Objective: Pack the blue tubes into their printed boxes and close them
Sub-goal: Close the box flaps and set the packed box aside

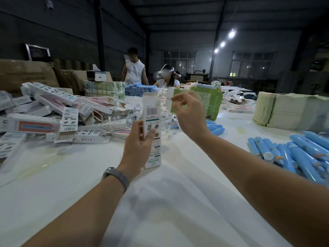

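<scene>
left hand (pixel 138 147): gripping the printed box (pixel 152 130) upright over the table (pixel 71 175)
right hand (pixel 188 113): hovering beside its top flap, fingers loosely curled, empty
blue tubes (pixel 293 154): piling at right – untouched
risk: probably squeezing the box sides – flap jamming

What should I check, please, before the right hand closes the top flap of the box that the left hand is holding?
1. Grip: left hand holds the printed box upright at mid-height: ok.
2. Top flap stands open, not yet tucked: ok to close.
3. Tube inside the box: cannot tell, the interior is hidden.
4. Right hand is free, fingers loosely curled beside the box top, holding nothing: ok.
5. Bottom end of the box closed: cannot tell.
6. Next supply: blue tubes lie on the table to the right: ok.
</scene>
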Demonstrator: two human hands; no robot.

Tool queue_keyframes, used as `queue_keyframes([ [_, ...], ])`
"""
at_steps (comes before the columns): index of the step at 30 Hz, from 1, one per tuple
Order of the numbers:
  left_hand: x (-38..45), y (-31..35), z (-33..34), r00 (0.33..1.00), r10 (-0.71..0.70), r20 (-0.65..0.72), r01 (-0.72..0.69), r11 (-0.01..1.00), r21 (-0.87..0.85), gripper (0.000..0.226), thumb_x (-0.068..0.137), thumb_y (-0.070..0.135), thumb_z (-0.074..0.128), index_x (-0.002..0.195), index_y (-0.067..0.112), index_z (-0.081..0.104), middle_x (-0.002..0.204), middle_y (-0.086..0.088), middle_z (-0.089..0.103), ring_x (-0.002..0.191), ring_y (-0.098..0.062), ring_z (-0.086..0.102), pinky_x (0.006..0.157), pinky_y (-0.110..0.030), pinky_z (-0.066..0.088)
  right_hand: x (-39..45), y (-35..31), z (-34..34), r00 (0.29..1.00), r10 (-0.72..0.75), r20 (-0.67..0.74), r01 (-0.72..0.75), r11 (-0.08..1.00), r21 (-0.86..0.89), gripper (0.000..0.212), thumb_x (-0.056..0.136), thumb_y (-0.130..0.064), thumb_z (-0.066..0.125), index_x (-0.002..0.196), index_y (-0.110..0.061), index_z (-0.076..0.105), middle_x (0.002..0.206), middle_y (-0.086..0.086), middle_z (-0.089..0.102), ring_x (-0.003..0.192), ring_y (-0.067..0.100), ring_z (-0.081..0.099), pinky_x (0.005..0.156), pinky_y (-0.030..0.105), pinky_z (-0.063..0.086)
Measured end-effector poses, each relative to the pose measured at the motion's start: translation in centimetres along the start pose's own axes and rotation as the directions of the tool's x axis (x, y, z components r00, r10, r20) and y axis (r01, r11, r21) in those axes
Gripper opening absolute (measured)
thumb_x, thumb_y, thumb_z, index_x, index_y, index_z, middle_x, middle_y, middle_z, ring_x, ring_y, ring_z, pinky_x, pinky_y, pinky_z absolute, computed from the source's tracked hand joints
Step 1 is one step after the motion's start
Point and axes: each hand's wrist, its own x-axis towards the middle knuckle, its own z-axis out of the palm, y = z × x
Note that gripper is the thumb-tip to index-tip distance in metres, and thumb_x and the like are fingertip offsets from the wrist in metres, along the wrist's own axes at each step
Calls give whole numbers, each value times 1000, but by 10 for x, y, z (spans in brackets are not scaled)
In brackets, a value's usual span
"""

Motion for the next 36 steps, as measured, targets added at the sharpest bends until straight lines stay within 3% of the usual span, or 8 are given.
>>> queue_keyframes([
  [6, 2, -4, -10, 968, 81, -237, -11, 959, 284, 18, 99, 21, 59, 103, 25, 42, 100, 7, 66, 93, -30, 67, 80, -46, 56, 11, 54, 26, 903, 285, 320, -170, 923, -344, 26, 91, -16, 55, 115, -20, 65, 103, 1, 66, 98, 22, 62, 88, 39, 51],
  [10, 4, -6, -8, 966, 107, -236, -22, 941, 338, 19, 99, 23, 59, 105, 24, 40, 107, 2, 68, 96, -31, 67, 79, -47, 56, 13, 90, 45, 711, 446, 543, 41, 745, -666, 51, 88, -8, 47, 135, -25, 55, 142, 8, 53, 131, 32, 46, 107, 43, 41],
  [13, 6, -9, -7, 965, 136, -226, -50, 935, 350, 19, 99, 23, 59, 108, 19, 43, 105, 1, 69, 93, -29, 67, 78, -48, 55, 13, 109, 55, 629, 529, 570, 134, 648, -750, 57, 91, -6, 42, 140, -33, 50, 148, 8, 44, 135, 33, 40, 105, 44, 42],
  [18, 12, -9, -8, 967, 137, -214, -63, 944, 323, 18, 98, 21, 59, 107, 18, 44, 106, 2, 69, 95, -28, 67, 78, -48, 56, 16, 112, 73, 729, 454, 512, 121, 651, -750, 33, 89, -6, 49, 113, -21, 68, 122, 7, 61, 108, 30, 58, 83, 38, 52],
  [25, 9, -12, -10, 975, 106, -193, -49, 959, 280, 19, 98, 20, 60, 109, 18, 45, 109, 3, 68, 98, -27, 68, 81, -49, 57, 12, 110, 73, 738, 483, 472, 69, 641, -765, 14, 83, -17, 63, 95, -13, 68, 93, 5, 64, 84, 24, 60, 68, 32, 52],
  [29, 11, -15, -12, 982, 99, -159, -59, 970, 236, 18, 99, 21, 60, 109, 21, 45, 105, 12, 68, 95, -17, 69, 80, -44, 58, 14, 102, 66, 847, 420, 326, -164, 789, -592, 29, 81, -7, 61, 109, -14, 67, 108, 9, 66, 95, 28, 59, 78, 30, 46],
  [34, 8, -19, -9, 991, 92, -94, -77, 985, 153, 17, 97, 24, 61, 105, 22, 47, 99, 20, 71, 85, 3, 67, 70, -19, 53, 31, 46, 31, 919, 333, 210, -332, 942, -44, 37, 88, -3, 63, 123, -15, 63, 88, 1, 64, 75, 16, 57, 65, 27, 47],
  [36, 6, -18, -6, 994, 93, -56, -86, 990, 108, 17, 97, 17, 62, 104, 21, 47, 99, 17, 71, 86, 0, 69, 71, -20, 54, 34, 18, 8, 943, 281, 178, -308, 941, 143, 28, 89, -4, 65, 113, -18, 68, 90, -3, 66, 80, 12, 62, 72, 25, 53],
])
